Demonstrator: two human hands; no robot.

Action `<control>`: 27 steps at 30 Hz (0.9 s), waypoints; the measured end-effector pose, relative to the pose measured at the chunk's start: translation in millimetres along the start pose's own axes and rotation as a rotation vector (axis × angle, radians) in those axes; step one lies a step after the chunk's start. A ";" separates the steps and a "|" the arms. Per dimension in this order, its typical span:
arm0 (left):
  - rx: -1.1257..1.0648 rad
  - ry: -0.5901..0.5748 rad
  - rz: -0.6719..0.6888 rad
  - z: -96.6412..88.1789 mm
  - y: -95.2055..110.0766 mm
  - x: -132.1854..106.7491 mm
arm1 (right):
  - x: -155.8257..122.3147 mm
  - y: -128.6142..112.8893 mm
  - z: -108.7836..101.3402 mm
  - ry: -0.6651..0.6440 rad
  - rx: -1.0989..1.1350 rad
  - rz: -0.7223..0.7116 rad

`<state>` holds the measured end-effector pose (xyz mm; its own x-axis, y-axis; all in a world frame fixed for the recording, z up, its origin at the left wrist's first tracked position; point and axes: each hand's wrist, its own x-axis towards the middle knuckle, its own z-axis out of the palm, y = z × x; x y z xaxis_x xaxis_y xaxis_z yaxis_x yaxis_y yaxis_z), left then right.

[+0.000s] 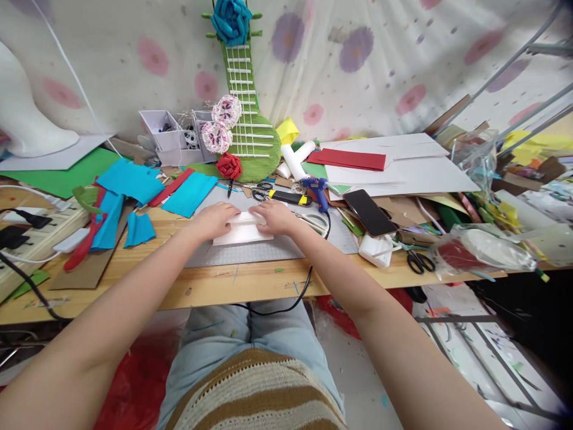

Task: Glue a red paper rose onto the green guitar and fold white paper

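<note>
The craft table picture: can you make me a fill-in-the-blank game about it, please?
1. The bare left hand and bare right hand both touch folded sheet material coloured ____.
2. The big crumpled flower atop the green guitar-shaped craft is ____.
3. The small crumpled flower near the craft's bottom is ____.
4. In the picture, the black rectangular phone lies to the ____ of the blue glue gun.

Missing words: white; blue; red; right.
</note>
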<state>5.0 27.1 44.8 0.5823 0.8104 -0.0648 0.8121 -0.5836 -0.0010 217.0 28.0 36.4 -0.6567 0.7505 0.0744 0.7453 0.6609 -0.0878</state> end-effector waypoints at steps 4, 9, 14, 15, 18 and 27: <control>0.092 -0.005 -0.013 -2.8 3.1 -0.5 | -0.9 -4.8 7.2 0.051 -0.031 0.018; 0.097 0.000 -0.090 -5.1 3.0 -0.8 | 3.3 -11.3 14.1 0.099 -0.088 0.121; 0.061 0.077 -0.089 4.7 -6.5 1.0 | 7.4 -14.6 18.8 0.075 -0.124 0.202; 0.057 0.095 -0.081 7.7 -8.5 1.1 | 7.2 -14.9 20.3 0.077 -0.128 0.204; 0.078 0.137 -0.051 16.7 -12.5 0.5 | 5.1 -15.5 24.7 0.105 -0.139 0.178; 0.141 0.229 0.030 28.1 -12.4 -6.0 | 0.9 -16.8 26.6 0.061 -0.149 0.181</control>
<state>-9.7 28.1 17.1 0.6124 0.7741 0.1602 0.7904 -0.5959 -0.1422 200.8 17.5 11.4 -0.5060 0.8524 0.1313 0.8620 0.5052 0.0424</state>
